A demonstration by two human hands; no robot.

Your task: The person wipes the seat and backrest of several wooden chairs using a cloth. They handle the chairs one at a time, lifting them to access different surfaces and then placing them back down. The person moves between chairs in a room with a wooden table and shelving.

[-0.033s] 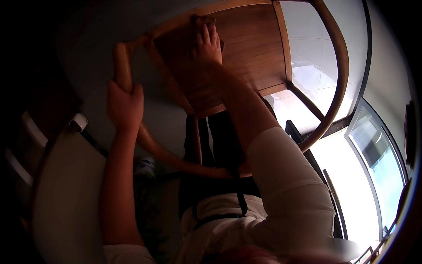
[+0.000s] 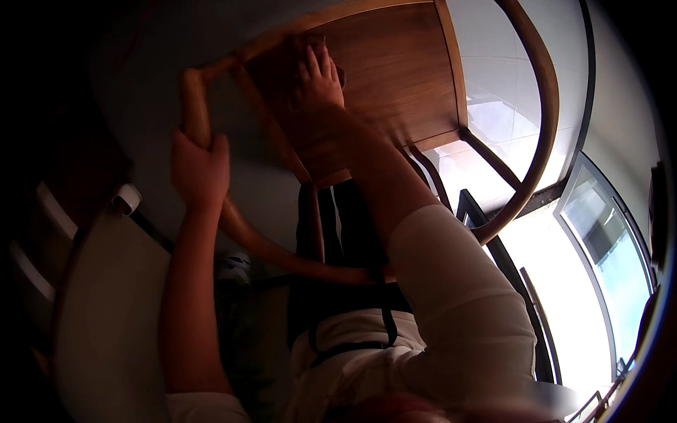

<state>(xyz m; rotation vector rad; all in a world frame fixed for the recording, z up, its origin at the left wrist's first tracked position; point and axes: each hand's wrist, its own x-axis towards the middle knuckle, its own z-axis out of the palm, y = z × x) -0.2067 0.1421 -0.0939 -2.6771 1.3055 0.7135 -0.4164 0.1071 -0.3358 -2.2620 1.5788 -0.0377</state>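
Note:
A brown wooden armchair with a curved rail stands before me, its flat seat (image 2: 395, 77) at the upper middle. My left hand (image 2: 199, 169) is closed around the left end of the curved armrest (image 2: 195, 106). On the left part of the seat lies my right hand (image 2: 323, 83), fingers stretched and slightly apart. It presses flat on a dark brown, bunched piece that looks like a cloth (image 2: 316, 41). Most of this cloth is hidden under the palm, and its edges blend with the wood.
The curved rail (image 2: 546, 106) sweeps round the right side towards my body. A bright window (image 2: 606, 233) is at the right. At the left are a light-coloured surface (image 2: 113, 296) and a small white object (image 2: 127, 199). A shoe (image 2: 235, 268) shows below the rail.
My right hand has slid slightly left and nearer along the seat, with the cloth under it. The left hand keeps its hold on the armrest.

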